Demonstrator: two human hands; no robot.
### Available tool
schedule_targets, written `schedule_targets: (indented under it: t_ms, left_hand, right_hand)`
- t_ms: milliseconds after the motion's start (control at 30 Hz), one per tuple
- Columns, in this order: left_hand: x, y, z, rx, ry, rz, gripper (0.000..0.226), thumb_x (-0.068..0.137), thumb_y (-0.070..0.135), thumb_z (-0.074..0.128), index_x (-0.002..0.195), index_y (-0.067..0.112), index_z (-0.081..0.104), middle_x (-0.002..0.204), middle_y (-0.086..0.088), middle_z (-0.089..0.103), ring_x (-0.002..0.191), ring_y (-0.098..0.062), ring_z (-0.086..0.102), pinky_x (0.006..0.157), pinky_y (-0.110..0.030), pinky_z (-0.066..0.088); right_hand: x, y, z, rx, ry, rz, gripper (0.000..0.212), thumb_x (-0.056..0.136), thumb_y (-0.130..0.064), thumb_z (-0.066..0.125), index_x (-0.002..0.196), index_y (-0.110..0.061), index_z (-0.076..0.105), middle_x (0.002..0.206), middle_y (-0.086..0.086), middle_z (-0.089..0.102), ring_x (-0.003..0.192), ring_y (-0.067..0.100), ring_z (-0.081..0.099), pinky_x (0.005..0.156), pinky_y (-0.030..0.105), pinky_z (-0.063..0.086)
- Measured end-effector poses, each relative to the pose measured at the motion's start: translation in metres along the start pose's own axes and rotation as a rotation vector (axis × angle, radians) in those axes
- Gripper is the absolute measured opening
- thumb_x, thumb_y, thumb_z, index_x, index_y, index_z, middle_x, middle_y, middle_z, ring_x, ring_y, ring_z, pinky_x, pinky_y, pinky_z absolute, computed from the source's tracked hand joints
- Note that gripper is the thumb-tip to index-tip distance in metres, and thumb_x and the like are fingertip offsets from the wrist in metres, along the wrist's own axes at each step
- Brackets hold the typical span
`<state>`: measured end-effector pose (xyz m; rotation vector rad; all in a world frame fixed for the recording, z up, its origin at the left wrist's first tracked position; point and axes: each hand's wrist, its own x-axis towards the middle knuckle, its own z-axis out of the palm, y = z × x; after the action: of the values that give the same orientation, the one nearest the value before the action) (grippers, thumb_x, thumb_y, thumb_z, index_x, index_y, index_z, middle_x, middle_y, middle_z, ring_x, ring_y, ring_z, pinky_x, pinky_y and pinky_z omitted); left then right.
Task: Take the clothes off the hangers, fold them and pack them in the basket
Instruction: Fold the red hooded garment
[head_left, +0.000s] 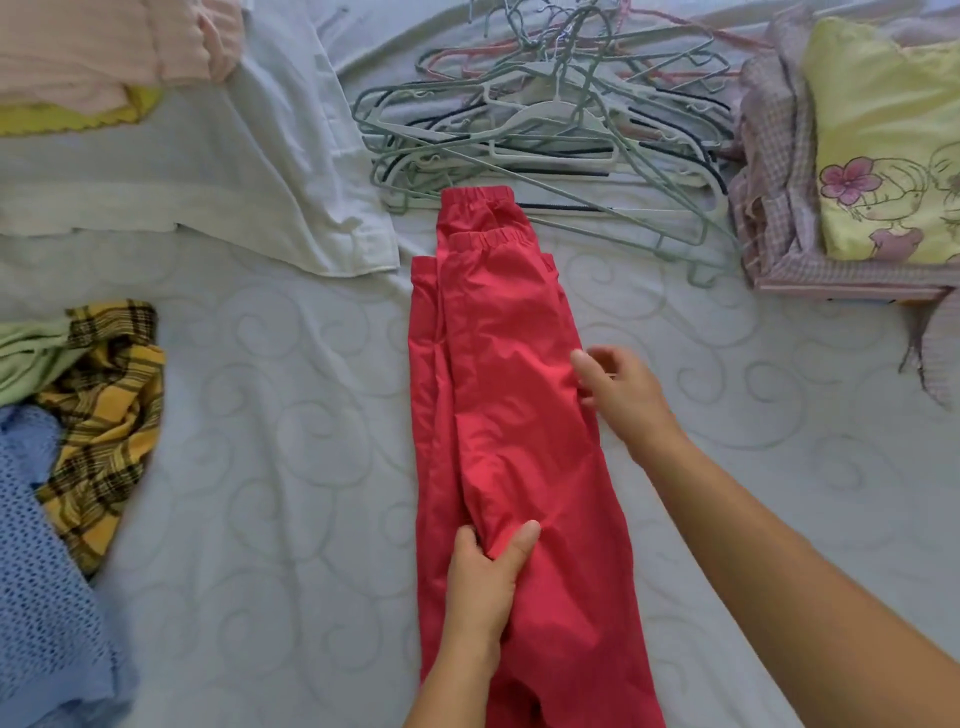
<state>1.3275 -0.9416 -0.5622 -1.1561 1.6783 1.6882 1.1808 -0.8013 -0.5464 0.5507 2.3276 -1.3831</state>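
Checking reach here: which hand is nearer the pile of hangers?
Right. The right hand lies at the red trousers' right edge, partway up toward the hangers; the left hand grips the trousers lower down, farther away.

Red trousers (498, 364) lengthwise on mattress, waistband beside piled empty hangers (550, 124)

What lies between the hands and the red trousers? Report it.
Nothing visible does. The left hand already pinches a fold of the red trousers, and the right hand rests at their right edge. The basket is not in view, so that path cannot be judged.
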Motion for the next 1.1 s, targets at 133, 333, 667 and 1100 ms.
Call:
schedule_targets:
  t_ms: [133, 333, 667, 1100]
  left_hand:
    - [0.006, 0.001, 0.003, -0.109, -0.171, -0.056, 0.049, 0.063, 0.013, 0.085, 0.105, 0.013, 0.060, 0.098, -0.004, 0.072, 0.090, -0.020, 0.068, 0.083, -0.035, 0.054]
    - [0.017, 0.005, 0.012, 0.075, -0.057, 0.187, 0.040, 0.067, 0.012, 0.081, 0.098, 0.020, 0.056, 0.099, 0.004, 0.066, 0.090, -0.014, 0.063, 0.076, -0.009, 0.046]
    - [-0.006, -0.012, 0.031, 0.788, 0.312, 0.942, 0.074, 0.078, 0.047, 0.052, 0.138, 0.009, 0.031, 0.137, -0.013, 0.042, 0.130, -0.024, 0.035, 0.109, -0.040, 0.024]
    - [0.019, -0.048, 0.026, 1.179, 0.018, 0.840, 0.066, 0.093, 0.060, 0.022, 0.149, 0.025, 0.017, 0.156, -0.009, 0.017, 0.142, -0.023, 0.017, 0.113, -0.047, 0.010]
  right_hand:
    - [0.070, -0.038, 0.033, -0.112, 0.014, -0.013, 0.060, 0.077, -0.049, 0.069, 0.119, -0.009, 0.052, 0.112, 0.006, 0.059, 0.102, 0.022, 0.057, 0.087, 0.034, 0.046]
    - [0.105, -0.030, 0.024, -0.201, 0.314, -0.058, 0.018, 0.087, -0.029, 0.059, 0.085, -0.011, 0.059, 0.089, 0.012, 0.057, 0.095, 0.028, 0.058, 0.067, 0.028, 0.030]
    - [0.057, -0.002, 0.029, -0.450, 0.484, -0.810, 0.042, 0.094, -0.025, 0.047, 0.130, -0.004, 0.050, 0.139, 0.012, 0.042, 0.131, 0.027, 0.035, 0.113, 0.031, 0.022]
    - [0.075, 0.012, 0.060, -0.972, -0.142, -0.561, 0.075, 0.080, -0.064, 0.003, 0.148, -0.034, 0.010, 0.159, -0.001, -0.001, 0.146, 0.020, -0.005, 0.114, 0.040, -0.009]
